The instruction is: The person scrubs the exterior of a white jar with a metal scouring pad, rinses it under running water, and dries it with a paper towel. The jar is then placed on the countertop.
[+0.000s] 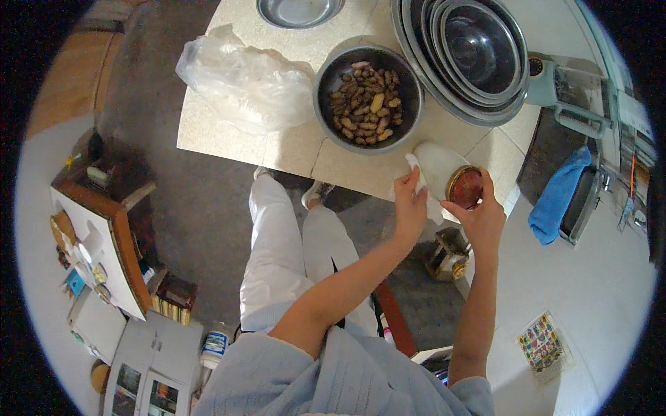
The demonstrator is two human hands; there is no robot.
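My right hand [482, 213] grips a small round gold-rimmed object with a reddish-brown face [466, 187] by its edge, between thumb and fingers; whether it is a lid or a shallow tin I cannot tell. Just left of it, my left hand [411, 208] pinches a crumpled white tissue [414, 166]. Both hands are over the table's near right edge. A pale, whitish sheet or plate [444, 163] lies behind the round object, partly hidden by it. Farther back stands a grey metal bowl [322, 114] of unshelled peanuts [364, 104].
Nested metal bowls [479, 48] fill the back right of the pale table [291, 158]. A clear plastic bag [250, 83] lies at the left, with a metal dish [298, 12] behind. At right hangs a blue cloth [560, 197]. A lantern-like object [447, 255] stands below the table edge.
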